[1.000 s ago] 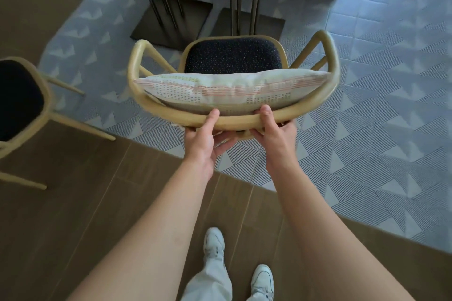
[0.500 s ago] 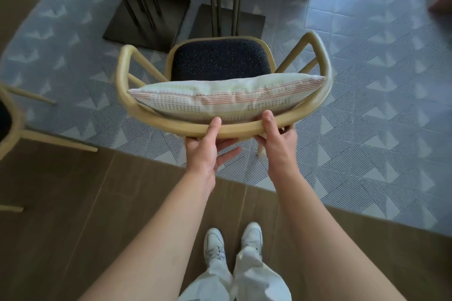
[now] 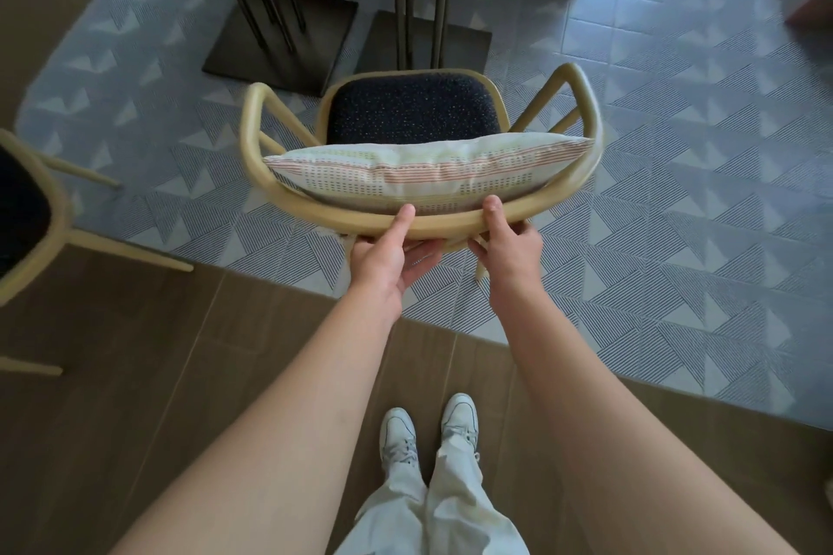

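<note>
1. Patterned rug (image 3: 676, 194) meets wood floor (image 3: 135, 374); a chair (image 3: 412, 113) stands at the rug's near edge.
2. Both the left grip (image 3: 383, 261) and right grip (image 3: 514, 248) hold the chair's curved back rail, thumbs on top.
3. A pillow (image 3: 419, 176) leans inside that rail.

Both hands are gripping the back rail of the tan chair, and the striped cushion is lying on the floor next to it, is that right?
Not quite. The left hand and right hand do grip the back rail, but the striped cushion isn't on the floor: it stands on the dark seat, against that rail, as the head view shows.
</note>
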The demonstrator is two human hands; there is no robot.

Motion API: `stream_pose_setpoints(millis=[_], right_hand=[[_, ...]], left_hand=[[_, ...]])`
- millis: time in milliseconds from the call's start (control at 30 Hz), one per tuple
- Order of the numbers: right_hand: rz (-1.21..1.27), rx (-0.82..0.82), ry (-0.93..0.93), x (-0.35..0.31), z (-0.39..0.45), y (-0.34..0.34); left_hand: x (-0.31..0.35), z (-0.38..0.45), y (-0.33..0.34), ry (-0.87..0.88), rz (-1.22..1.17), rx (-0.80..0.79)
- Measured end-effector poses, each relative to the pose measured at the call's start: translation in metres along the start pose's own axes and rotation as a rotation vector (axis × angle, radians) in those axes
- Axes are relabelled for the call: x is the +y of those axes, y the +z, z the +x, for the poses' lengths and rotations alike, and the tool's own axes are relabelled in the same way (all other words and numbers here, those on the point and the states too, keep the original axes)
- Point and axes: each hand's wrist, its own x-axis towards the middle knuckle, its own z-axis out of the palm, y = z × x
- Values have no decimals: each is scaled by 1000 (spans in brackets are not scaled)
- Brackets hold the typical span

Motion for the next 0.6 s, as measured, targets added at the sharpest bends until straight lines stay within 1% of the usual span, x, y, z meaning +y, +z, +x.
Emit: stream_pose_setpoints(millis=[133,267,333,433,500,600], right_hand=[[-46,-44,59,-4,-12,-3],[-72,-58,123,-13,-32,0],[-62,-67,147,-24,-45,5],[-103,-78,164,-52,-70,18],[-139,-117,145,-82,-88,30],[-244,-214,-13,-131,-110,50]], left_hand=[[2,-11,-6,-13,-26,42],[8,-27,-12,0,93,73],[20,-39,-6,-18,156,77],[53,-64,11,-19,189,84],[82,-82,23,52,218,77],[133,-111,41,221,224,50]])
